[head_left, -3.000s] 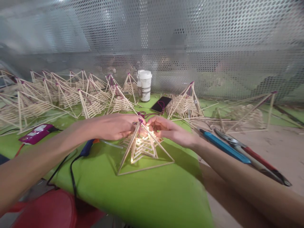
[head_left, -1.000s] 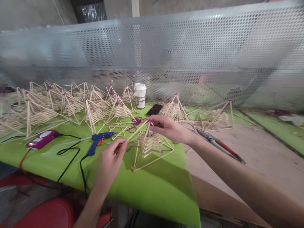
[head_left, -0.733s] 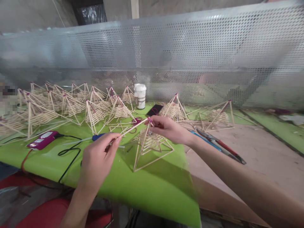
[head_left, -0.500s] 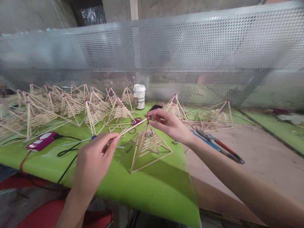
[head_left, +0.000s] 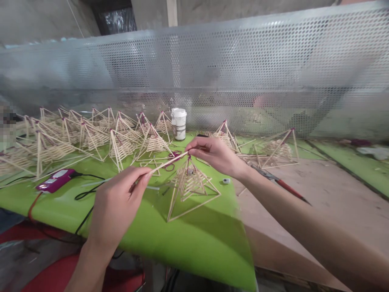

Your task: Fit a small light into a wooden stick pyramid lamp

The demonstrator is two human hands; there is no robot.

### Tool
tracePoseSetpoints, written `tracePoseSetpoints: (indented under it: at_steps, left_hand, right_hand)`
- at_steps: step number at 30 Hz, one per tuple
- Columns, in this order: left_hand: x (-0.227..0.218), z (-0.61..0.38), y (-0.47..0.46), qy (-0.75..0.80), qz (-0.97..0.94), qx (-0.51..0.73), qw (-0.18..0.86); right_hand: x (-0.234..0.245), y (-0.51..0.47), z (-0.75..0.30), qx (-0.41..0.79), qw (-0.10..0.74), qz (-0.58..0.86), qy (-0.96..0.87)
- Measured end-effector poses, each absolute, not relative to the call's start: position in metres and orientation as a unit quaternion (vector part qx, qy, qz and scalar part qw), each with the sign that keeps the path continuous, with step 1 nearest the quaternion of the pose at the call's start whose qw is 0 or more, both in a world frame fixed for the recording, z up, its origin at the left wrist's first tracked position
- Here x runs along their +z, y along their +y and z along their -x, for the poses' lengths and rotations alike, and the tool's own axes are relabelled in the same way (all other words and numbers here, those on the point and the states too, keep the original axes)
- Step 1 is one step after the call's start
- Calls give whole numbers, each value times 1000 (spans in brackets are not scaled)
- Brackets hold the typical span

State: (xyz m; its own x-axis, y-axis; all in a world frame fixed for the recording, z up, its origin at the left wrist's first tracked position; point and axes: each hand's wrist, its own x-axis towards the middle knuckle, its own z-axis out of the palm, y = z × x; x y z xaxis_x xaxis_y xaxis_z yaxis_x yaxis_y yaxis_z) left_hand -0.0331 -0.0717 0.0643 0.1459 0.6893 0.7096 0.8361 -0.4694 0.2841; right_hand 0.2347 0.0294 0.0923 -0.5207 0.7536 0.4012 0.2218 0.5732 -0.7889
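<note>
My left hand [head_left: 120, 202] is closed around a thin wooden stick [head_left: 167, 163], which slants up to the right. At its far end my right hand [head_left: 212, 156] pinches the tip, where a bit of purple thread [head_left: 189, 156] shows. Directly below is a small pyramid of thin sticks [head_left: 194, 184], with stacked crosspieces inside and purple thread running up from it. Whether the pyramid hangs or rests on the green tabletop [head_left: 200, 247] I cannot tell. A small grey-white piece [head_left: 226, 181] lies to its right.
Several similar stick pyramids [head_left: 124, 146] crowd the left and back. A white lidded cup [head_left: 178, 123] stands behind my hands. A purple device with cords [head_left: 54, 181] lies left, red-handled pliers [head_left: 288, 190] right. A perforated metal panel [head_left: 243, 73] closes off the back.
My right fingers have closed in on the stick's tip, and the right forearm now covers the blue-handled part of the tools. My left hand has shifted slightly left.
</note>
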Motion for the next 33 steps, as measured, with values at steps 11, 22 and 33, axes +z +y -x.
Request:
tracePoseSetpoints:
  at_steps: [11,22,33]
  left_hand:
    - [68,33,-72,-507,749,-418,87]
    - [75,31,-75,-538,733,-415,27]
    - [92,-3,-116,-493,766,-376,-171]
  right_hand:
    - [88,30,-236,334,412,288,-798]
    - [89,25,-231,267,449,349,-778]
    - [82,-53,-222,524,312,419,-673]
